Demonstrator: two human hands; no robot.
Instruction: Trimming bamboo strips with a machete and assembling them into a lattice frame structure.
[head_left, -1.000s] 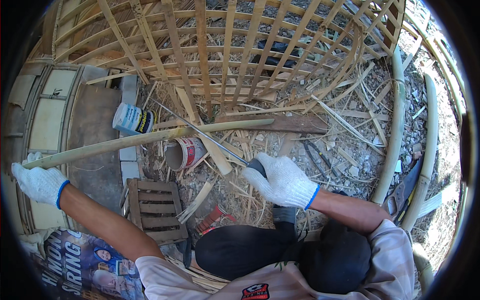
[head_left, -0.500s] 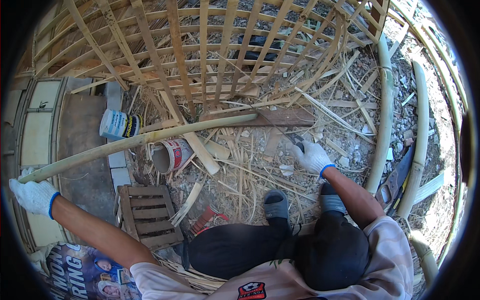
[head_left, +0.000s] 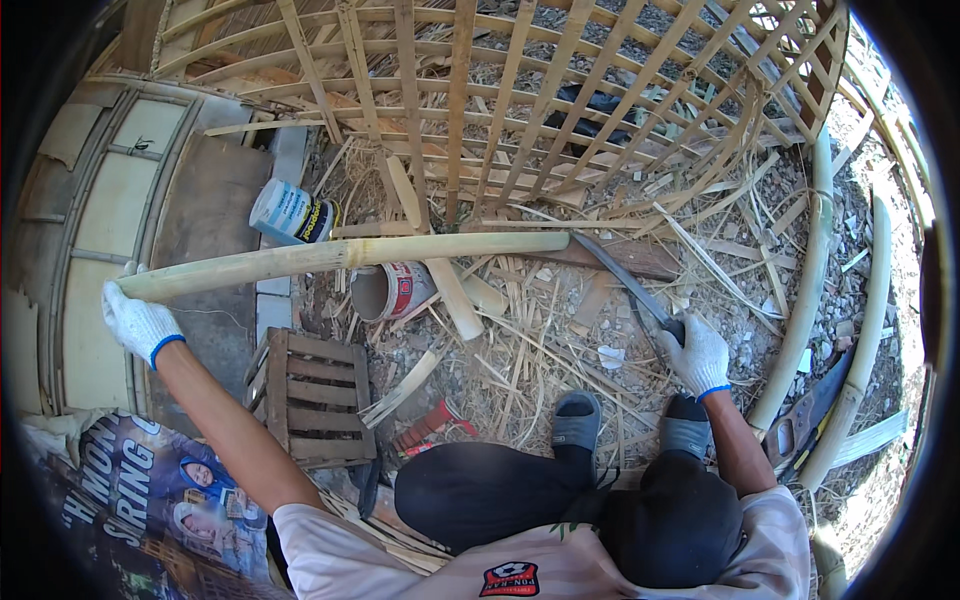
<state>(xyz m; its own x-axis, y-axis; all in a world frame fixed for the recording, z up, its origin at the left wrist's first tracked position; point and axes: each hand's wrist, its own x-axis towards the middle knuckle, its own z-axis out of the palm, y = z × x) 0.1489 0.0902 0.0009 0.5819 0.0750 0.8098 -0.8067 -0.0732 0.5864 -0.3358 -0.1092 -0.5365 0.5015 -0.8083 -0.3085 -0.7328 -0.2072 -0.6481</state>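
A pale green bamboo piece (head_left: 300,262) stretches across the middle, its far end lying over a brown wooden board (head_left: 645,260). My left hand (head_left: 140,318), in a white knit glove with blue cuff, is closed around the bamboo's left end. Gloved likewise, my right hand (head_left: 697,352) grips the dark handle of a long knife (head_left: 632,283). The knife slants up and left, with its tip at the bamboo's right end; whether the blade touches the bamboo, I cannot tell.
A bamboo lattice (head_left: 500,90) curves across the far side. Below the bamboo lie a white-and-red bucket (head_left: 405,290) and a slatted wooden stool (head_left: 318,395); a blue-white tub (head_left: 285,210) lies beyond. A handsaw (head_left: 805,415) rests among bamboo poles (head_left: 800,300) at right. Shavings litter the ground.
The view has shifted, so the surroundings appear farther right. The bamboo is more level. My right hand and the knife have swung, showing more of the blade. Both grips are kept.
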